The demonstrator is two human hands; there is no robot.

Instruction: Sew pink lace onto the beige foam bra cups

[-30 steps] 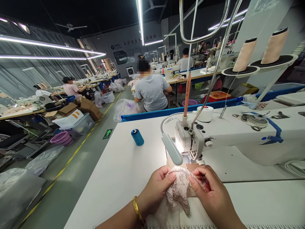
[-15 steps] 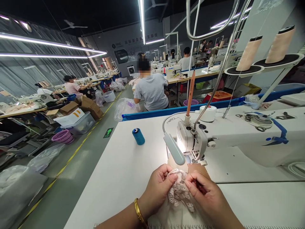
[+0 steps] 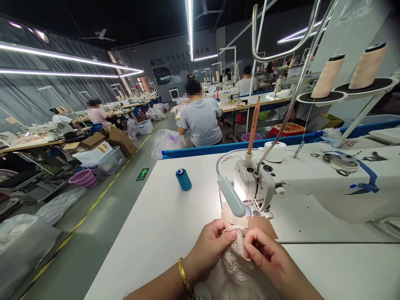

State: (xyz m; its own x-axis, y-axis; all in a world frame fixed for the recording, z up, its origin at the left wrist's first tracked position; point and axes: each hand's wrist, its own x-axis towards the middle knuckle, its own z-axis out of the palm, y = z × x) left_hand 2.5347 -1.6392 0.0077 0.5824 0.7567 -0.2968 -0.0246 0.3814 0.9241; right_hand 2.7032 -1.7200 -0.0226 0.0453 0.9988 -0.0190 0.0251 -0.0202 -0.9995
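Observation:
Pale pink lace fabric (image 3: 235,259) hangs bunched between my two hands, just in front of the sewing machine (image 3: 253,183). My left hand (image 3: 215,246), with a gold bangle at the wrist, pinches the lace's upper left between thumb and fingers. Closed at the lace's right edge is my right hand (image 3: 265,252), its fingertips pinching the fabric. Behind the hands, a brown piece (image 3: 262,227) and a beige piece (image 3: 234,221) lie flat near the needle area. A grey lamp (image 3: 231,196) partly covers the needle area.
A blue thread spool (image 3: 183,180) stands on the white table (image 3: 150,225) to the left. A pencil (image 3: 253,125) sticks up from the machine head. Two peach thread cones (image 3: 328,77) rest on a stand at right. A person in grey (image 3: 201,121) sits ahead.
The lace has shifted and hangs more gathered, its lower edge swung a little. Both hands keep their pinch, with only small finger movements. The whole view has tilted slightly.

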